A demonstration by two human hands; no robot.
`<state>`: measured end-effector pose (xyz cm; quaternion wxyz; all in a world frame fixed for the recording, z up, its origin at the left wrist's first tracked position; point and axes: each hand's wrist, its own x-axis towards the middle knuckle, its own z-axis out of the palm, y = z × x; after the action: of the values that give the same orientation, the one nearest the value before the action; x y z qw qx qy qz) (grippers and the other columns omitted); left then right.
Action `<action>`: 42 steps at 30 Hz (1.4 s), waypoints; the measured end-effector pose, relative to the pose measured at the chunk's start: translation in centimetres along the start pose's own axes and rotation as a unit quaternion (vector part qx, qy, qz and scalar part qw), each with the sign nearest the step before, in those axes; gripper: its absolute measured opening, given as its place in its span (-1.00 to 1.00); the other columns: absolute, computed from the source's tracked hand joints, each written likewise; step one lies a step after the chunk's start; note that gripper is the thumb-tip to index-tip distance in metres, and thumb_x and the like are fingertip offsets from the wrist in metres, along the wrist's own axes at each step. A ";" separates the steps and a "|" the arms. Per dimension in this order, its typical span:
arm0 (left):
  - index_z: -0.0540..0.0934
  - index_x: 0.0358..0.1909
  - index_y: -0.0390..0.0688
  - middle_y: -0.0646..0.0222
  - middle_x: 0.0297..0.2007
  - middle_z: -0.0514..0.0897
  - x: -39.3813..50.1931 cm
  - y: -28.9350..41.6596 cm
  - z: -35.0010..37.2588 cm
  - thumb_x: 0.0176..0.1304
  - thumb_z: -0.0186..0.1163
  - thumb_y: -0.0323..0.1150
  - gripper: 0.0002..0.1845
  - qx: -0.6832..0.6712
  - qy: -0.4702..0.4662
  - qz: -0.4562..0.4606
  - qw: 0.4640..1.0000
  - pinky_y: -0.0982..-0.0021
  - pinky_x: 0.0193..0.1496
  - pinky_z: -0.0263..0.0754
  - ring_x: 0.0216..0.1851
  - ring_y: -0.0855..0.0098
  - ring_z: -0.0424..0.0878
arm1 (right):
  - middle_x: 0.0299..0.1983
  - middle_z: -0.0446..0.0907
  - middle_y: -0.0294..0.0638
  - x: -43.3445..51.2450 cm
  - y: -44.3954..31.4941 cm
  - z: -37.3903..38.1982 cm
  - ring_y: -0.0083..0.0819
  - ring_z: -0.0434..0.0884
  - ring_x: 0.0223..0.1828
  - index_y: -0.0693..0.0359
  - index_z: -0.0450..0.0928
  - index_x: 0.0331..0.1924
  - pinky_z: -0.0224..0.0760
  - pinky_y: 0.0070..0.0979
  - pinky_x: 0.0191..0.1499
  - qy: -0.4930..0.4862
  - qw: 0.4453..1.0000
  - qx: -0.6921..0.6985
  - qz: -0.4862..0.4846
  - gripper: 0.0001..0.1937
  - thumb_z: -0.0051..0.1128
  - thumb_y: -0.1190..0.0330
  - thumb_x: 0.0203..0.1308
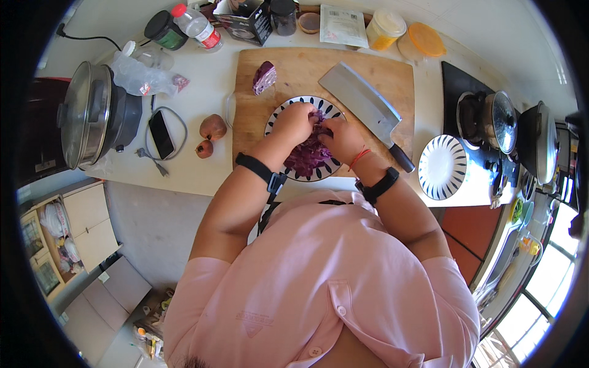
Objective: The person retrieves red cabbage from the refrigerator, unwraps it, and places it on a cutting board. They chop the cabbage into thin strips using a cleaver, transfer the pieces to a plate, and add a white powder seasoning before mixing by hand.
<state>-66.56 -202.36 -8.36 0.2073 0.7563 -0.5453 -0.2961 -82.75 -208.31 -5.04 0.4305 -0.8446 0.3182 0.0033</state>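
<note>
Chopped purple cabbage (307,158) lies heaped in a plate with a dark-patterned rim (294,100), which rests on a wooden cutting board (251,115). Over the plate's upper left, my left hand (297,120) has its fingers closed on some cabbage shreds. My right hand (341,138) faces it from the right, its bent fingertips also gripping cabbage; part of the shreds is hidden by both hands. A cleaver (361,99) lies flat on the board to the right, with its black handle over the board's edge. At the board's upper left sits a wedge of purple cabbage (264,78).
An empty-looking patterned plate (442,167) stands right of the board, near the stove with pots (499,122). To the left are two pomegranates (212,127), a phone (161,134) with a cable, and an electric pan (85,115). Jars, a bottle (198,28) and a box line the back.
</note>
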 end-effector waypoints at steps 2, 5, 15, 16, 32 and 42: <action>0.66 -0.12 -0.10 0.07 -0.23 0.71 -0.6 -0.1 -0.6 0.23 0.20 -0.38 -0.80 -0.001 0.029 0.044 0.999 0.07 -0.07 0.54 -0.13 0.00 0.65 | -0.10 0.63 0.06 -0.8 0.6 -0.8 0.03 0.62 -0.02 0.30 0.62 -0.05 0.50 -0.21 0.06 0.037 0.998 0.034 -0.038 -0.68 0.25 0.41 0.07; 0.63 -0.12 -0.08 0.07 -0.29 0.71 -1.6 -0.3 -1.5 0.28 0.17 -0.37 -0.83 -0.041 0.086 0.054 0.994 0.07 -0.17 0.54 -0.20 -0.02 0.66 | -0.13 0.64 0.03 -3.1 1.9 -2.0 -0.03 0.63 -0.05 0.29 0.61 -0.03 0.51 -0.24 0.02 0.141 0.986 0.061 -0.058 -0.68 0.24 0.42 0.09; 0.74 -0.13 -0.10 0.18 -0.23 0.71 -3.5 -0.5 -2.3 0.21 0.17 -0.41 -0.76 0.085 0.113 0.133 0.981 0.12 -0.07 0.56 -0.19 0.07 0.65 | -0.22 0.69 0.02 -12.7 6.7 0.7 0.00 0.66 -0.13 0.23 0.65 -0.26 0.54 -0.19 -0.03 -0.073 0.974 -0.122 0.177 -0.74 0.29 0.22 0.06; 0.74 -0.17 -0.15 0.19 -0.19 0.70 -3.6 -0.5 -2.4 0.19 0.20 -0.42 -0.78 0.074 0.139 0.148 0.976 0.13 -0.06 0.55 -0.19 0.08 0.65 | -0.21 0.69 0.02 -13.2 6.8 1.6 0.01 0.67 -0.13 0.23 0.65 -0.26 0.55 -0.18 -0.04 -0.062 0.972 -0.142 0.175 -0.76 0.24 0.23 0.11; 0.53 0.12 0.00 0.25 0.20 0.42 -9.2 -1.4 -2.3 -0.20 0.50 -0.35 -0.30 0.092 -0.002 0.294 0.952 0.07 0.35 0.29 0.29 0.07 0.33 | -0.35 0.65 0.03 -15.1 3.3 3.4 -0.07 0.68 -0.31 0.29 0.62 -0.32 0.56 -0.25 -0.22 0.142 0.983 0.019 0.119 -0.87 0.16 0.47 0.02; 0.54 0.09 -0.03 0.18 0.15 0.47 -6.6 -0.8 -1.1 -0.20 0.53 -0.38 -0.32 0.166 -0.068 0.249 0.952 0.10 0.19 0.43 0.17 0.01 0.45 | -0.18 0.65 0.02 -10.6 -1.1 1.7 -0.16 0.70 -0.29 0.34 0.66 -0.11 0.58 -0.37 -0.16 0.185 0.973 0.134 0.041 -0.78 0.23 0.44 0.17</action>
<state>-66.78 -195.91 -6.61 0.1091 0.5980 -0.7707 -0.1909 -90.18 -200.97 -2.35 0.4729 -0.7517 0.4240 -0.1777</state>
